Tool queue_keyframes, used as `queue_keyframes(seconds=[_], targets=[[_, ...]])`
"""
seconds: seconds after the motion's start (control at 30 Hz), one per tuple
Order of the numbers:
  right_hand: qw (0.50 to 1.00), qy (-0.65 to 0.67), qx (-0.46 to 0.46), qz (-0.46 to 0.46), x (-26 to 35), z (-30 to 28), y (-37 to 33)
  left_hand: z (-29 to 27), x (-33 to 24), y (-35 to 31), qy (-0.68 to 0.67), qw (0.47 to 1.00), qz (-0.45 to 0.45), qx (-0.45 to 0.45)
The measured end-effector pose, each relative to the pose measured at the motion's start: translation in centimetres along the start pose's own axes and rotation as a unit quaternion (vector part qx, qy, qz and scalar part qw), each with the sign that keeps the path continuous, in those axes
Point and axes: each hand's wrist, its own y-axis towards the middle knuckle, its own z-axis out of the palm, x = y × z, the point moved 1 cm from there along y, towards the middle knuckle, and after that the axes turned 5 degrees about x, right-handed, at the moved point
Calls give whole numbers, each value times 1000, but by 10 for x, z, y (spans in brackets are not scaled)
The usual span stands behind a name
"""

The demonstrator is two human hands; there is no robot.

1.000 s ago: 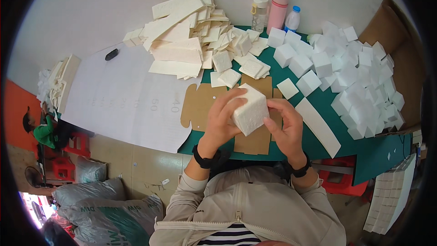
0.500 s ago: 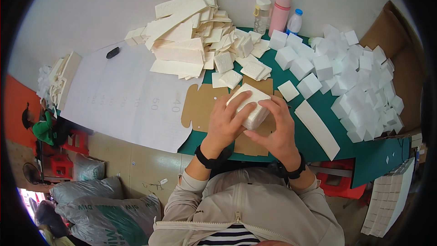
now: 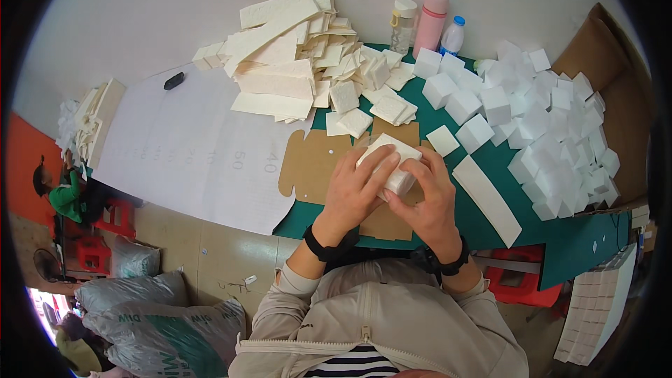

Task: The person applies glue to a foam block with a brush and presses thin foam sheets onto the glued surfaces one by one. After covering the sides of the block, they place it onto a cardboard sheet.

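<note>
While both hands work together over the green mat point(image 3: 448, 220), the left hand point(image 3: 353, 192) and right hand point(image 3: 427, 199) grasp one white foam block point(image 3: 390, 161) between them (fingers wrapped over its top and sides). Block sits just above a brown cardboard cutout point(image 3: 315, 168). Heap of white cubes point(image 3: 553, 119) to the right; cream foam offcuts point(image 3: 294, 63) behind; long white strip point(image 3: 486, 199) beside the right hand.

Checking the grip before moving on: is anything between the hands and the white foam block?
Nothing visible. The left hand and right hand both press directly on the white foam block, held above the cardboard sheet.
</note>
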Motion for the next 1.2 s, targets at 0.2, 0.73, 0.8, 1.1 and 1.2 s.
queue_keyframes(seconds=[0.2, 0.73, 0.8, 1.1, 1.2], targets=[[999, 11, -42, -10, -3, -7, -1, -7, 2, 7, -152, 988, -2, -19], [984, 146, -48, -91, -10, 6, -10, -3, 20, -12, -661, 716, -218, 56], [982, 163, -50, -84, -16, 9, -14, -5, 15, -11, -644, 725, -238, 54], [967, 200, -156, -27, -33, 23, -17, 0, -7, -10, -120, 989, -51, -69], [971, 193, -129, 47, -33, 22, -11, -1, -25, -2, -150, 975, -149, -71]])
